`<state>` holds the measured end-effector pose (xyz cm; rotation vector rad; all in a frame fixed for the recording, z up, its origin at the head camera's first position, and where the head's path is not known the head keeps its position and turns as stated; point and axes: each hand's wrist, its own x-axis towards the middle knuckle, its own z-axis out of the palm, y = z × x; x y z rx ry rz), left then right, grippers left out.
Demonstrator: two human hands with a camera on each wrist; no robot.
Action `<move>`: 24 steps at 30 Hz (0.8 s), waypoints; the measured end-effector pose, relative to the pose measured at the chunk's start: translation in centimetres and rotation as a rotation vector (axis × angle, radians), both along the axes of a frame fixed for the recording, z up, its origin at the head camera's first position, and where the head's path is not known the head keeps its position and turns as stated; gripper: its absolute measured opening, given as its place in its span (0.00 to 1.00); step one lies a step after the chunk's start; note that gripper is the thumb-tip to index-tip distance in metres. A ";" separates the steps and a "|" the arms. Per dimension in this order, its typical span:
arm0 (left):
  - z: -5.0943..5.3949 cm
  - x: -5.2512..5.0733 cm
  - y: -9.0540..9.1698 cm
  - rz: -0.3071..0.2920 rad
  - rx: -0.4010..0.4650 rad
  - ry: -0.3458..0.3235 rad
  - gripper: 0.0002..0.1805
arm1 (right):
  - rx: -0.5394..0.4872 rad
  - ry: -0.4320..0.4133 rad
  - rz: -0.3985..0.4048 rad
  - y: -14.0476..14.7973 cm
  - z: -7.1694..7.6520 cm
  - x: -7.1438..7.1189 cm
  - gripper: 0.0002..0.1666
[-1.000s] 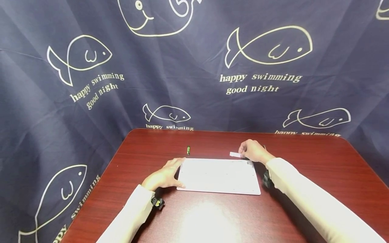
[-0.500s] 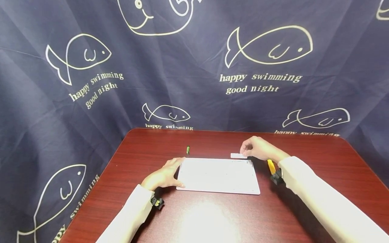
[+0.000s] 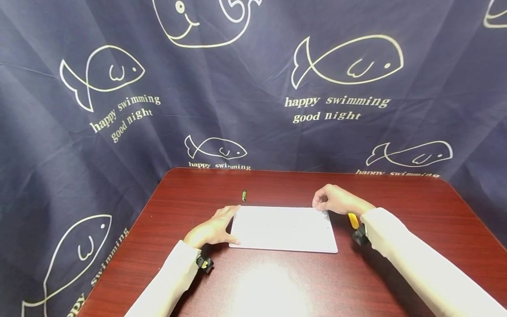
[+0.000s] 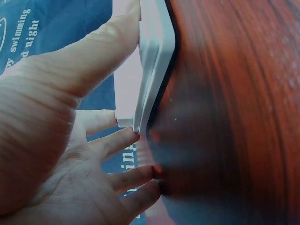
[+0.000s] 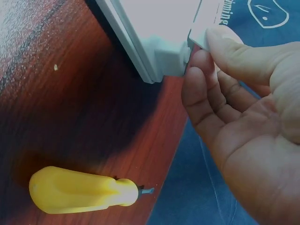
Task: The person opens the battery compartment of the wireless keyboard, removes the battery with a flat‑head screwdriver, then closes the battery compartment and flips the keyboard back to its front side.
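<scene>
A thin white keyboard (image 3: 283, 230) lies underside up on the table, with small dark dots on its surface. At its left end rests my left hand (image 3: 213, 228), thumb on the near corner and straight fingers spread toward the far corner. The left wrist view shows that thumb (image 4: 110, 40) on the white surface and two fingertips touching the edge. My right hand (image 3: 333, 199) is at the far right corner. Between thumb and fingers it pinches a small white battery cover (image 5: 199, 35), held against the keyboard's far edge; the fingers partly hide the cover.
A small green battery (image 3: 244, 196) lies behind the keyboard, toward the left. To the right, partly behind my right wrist, is a screwdriver (image 5: 77, 190) with a yellow handle. The dark blue curtain (image 3: 273, 127) hangs at the table's (image 3: 206, 185) far edge.
My right hand first drew back slightly with the battery cover, then brought it down and nearer onto the keyboard's far right edge. More of the yellow screwdriver came into view. The left hand stayed still.
</scene>
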<state>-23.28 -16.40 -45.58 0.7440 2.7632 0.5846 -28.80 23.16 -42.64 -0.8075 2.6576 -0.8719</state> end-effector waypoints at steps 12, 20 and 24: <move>0.3 0.1 0.1 0.010 0.001 -0.013 0.56 | 0.002 0.020 -0.001 -0.1 -0.1 0.0 0.10; 0.3 0.1 0.1 0.011 0.010 -0.011 0.56 | 0.000 0.019 0.009 -0.1 0.1 0.0 0.09; 0.3 0.1 0.0 0.014 0.010 -0.014 0.56 | 0.006 0.018 0.005 -0.2 0.0 0.0 0.09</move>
